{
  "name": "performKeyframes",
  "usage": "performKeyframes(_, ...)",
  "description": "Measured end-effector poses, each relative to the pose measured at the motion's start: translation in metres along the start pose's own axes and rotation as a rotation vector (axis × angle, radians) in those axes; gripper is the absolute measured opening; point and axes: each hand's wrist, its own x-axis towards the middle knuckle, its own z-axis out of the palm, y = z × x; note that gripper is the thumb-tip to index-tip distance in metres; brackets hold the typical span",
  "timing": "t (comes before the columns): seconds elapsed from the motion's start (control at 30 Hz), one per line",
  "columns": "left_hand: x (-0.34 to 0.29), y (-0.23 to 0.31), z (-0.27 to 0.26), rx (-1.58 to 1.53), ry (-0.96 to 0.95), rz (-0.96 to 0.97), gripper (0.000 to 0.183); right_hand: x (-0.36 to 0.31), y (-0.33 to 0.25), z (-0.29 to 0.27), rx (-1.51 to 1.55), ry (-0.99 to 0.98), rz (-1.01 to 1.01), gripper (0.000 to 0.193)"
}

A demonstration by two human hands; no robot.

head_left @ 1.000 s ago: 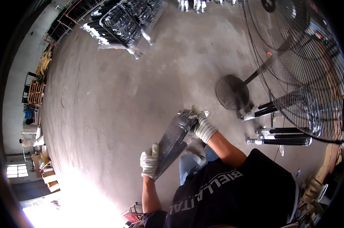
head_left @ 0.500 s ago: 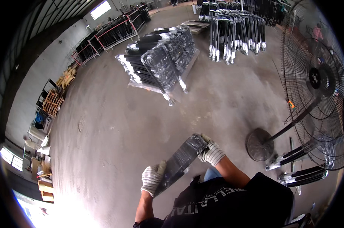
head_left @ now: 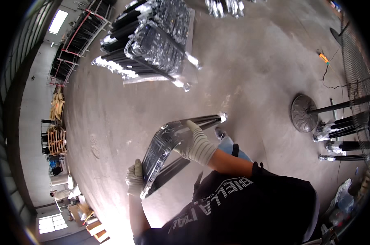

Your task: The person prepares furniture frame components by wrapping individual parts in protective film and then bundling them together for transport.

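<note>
Carried item: long black metal frame part wrapped in clear shiny plastic film [head_left: 168,151], held in front of the body, above the grey concrete floor [head_left: 242,65]; one end points up and right, the other down and left.
Left hand: left hand [head_left: 134,179] in a white knit glove, fingers closed around the lower end of the wrapped part.
Right hand: right hand [head_left: 196,143] in a white knit glove, curled over the upper edge of the wrapped part near its middle, gripping it.
Clothing: black T-shirt with white lettering [head_left: 238,204]; blue trousers and a shoe visible just below the wrapped part.
Ahead on floor: stack of similar black film-wrapped frame parts [head_left: 152,45], well apart from the hands.
Right side: round dark metal fan base [head_left: 303,113] with a pole rising to a large wire fan guard [head_left: 358,77]; several black wrapped tubes [head_left: 344,134] lying just beside the base.
Left edge: wooden pallets [head_left: 56,141] stacked by the wall; metal racks [head_left: 76,41] farther back.
Other person: 1 person [head_left: 62,194] standing far off at lower left.
</note>
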Motion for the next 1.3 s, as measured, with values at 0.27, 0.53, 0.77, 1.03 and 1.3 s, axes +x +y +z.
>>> performKeyframes(0.27,0.185,0.007,-0.073,0.152,-0.083,-0.024,0.06,0.154,0.019,0.086,0.052,0.107,-0.006,0.037)
performKeyframes(0.53,0.341,0.022,-0.144,0.612,-0.055,0.122,0.067,0.291,0.054,0.17,-0.024,0.318,-0.204,0.018)
performKeyframes(0.77,0.471,0.047,-0.213,0.592,-0.142,0.219,0.061,0.41,0.081,0.209,0.027,0.252,-0.267,0.014)
performKeyframes(1.03,0.627,0.068,-0.244,0.74,-0.268,0.39,0.057,0.536,0.071,0.242,0.135,0.006,-0.215,0.019)
performKeyframes(1.3,0.795,0.057,-0.231,0.776,-0.433,0.552,0.055,0.633,0.068,0.282,0.178,0.213,-0.37,0.024)
